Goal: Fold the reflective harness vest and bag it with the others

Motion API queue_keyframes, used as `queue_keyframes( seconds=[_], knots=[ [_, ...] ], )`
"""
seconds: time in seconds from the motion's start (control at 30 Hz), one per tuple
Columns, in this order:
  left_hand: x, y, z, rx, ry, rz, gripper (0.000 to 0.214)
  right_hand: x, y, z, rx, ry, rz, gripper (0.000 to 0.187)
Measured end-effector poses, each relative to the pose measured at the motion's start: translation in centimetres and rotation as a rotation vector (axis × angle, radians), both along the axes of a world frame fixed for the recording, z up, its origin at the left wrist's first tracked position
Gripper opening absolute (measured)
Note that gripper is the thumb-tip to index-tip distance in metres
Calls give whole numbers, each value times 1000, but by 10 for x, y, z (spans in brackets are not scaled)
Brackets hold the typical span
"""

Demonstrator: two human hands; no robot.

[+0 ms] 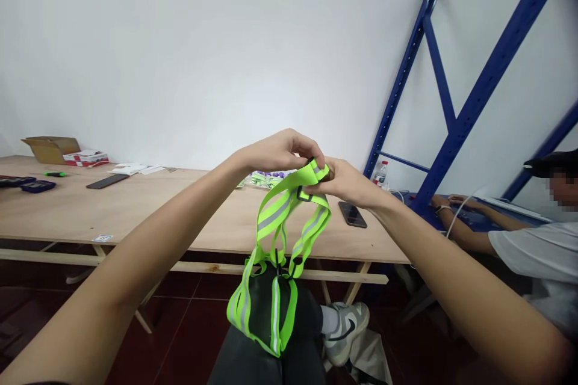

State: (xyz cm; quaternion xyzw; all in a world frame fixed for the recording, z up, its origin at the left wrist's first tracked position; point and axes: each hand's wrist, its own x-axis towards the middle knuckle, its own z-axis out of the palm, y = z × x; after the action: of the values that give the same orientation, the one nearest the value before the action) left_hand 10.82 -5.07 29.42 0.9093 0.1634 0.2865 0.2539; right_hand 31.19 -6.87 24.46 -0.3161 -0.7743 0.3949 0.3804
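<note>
A neon-yellow reflective strap harness (pixel 276 216) with grey stripes hangs from both hands above my lap. Its lower loops rest on my dark-trousered legs. My left hand (pixel 286 151) pinches the top of the webbing from the left, fingers bent over it. From the right, my right hand (pixel 345 181) grips the same strap end, its fingertips partly hidden behind the band. Just below the hands sits a black slider buckle (pixel 304 195) on the strap. Another black fitting lies lower down, near the crossing of the straps.
On the wooden table (pixel 189 216) are a phone (pixel 352 215), packaged neon straps (pixel 266 180), a dark flat slab (pixel 107 181), an open cardboard box (pixel 52 149) and a green marker (pixel 55 174). Blue rack posts (pixel 485 90) stand at right, near a seated person (pixel 533 252) and a bottle (pixel 380 173).
</note>
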Motion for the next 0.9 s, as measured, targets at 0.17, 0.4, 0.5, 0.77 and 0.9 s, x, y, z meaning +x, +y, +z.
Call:
queue_keyframes(
  seconds=[0.17, 0.4, 0.5, 0.77, 0.9],
  knots=[
    [-2, -38, -31, 298, -222, 403, 22, -3, 23, -15, 17, 195, -139, 35],
    [15, -28, -82, -171, -66, 412, 49, -5, 44, -19, 36, 417, -307, 39],
    [19, 19, -70, -421, -286, 423, 57, -7, 50, -12, 73, 420, -332, 38],
    [21, 56, -16, -479, -457, 224, 23, -18, 60, 23, 62, 384, -306, 32],
    [17, 55, -11, -527, -376, 261, 19, -25, 59, 27, 2, 334, -234, 30]
  ],
)
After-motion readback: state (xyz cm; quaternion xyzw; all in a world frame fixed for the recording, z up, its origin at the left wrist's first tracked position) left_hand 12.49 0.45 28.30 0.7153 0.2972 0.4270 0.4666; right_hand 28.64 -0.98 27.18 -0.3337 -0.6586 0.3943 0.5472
